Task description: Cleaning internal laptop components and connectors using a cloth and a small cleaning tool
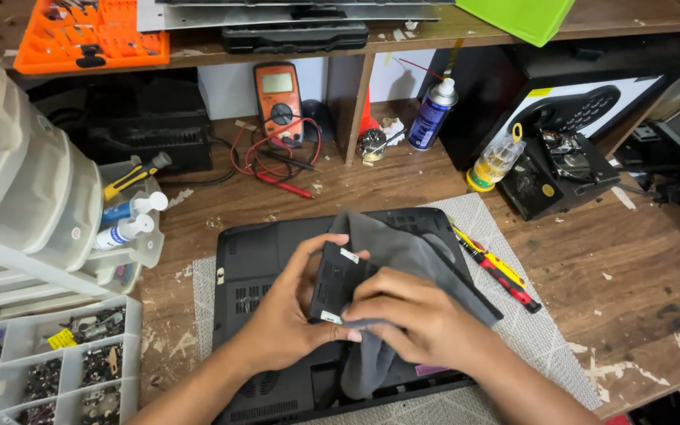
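My left hand (281, 315) grips a small flat black part (334, 285) with white stickers, held upright above an upside-down black laptop (253, 260). My right hand (411, 315) presses a grey cloth (411, 252) against that black part. The cloth drapes over the laptop's right half and hangs down under my right hand. The laptop lies on a grey mat (529, 315) on the wooden desk.
Two screwdrivers (497, 269) with yellow and red handles lie right of the laptop. Behind stand an orange multimeter (279, 94) with red leads, a blue spray can (432, 116), a small yellow bottle (493, 164) and a black device (560, 169). Clear parts trays (49, 362) and spray bottles (127, 220) sit left.
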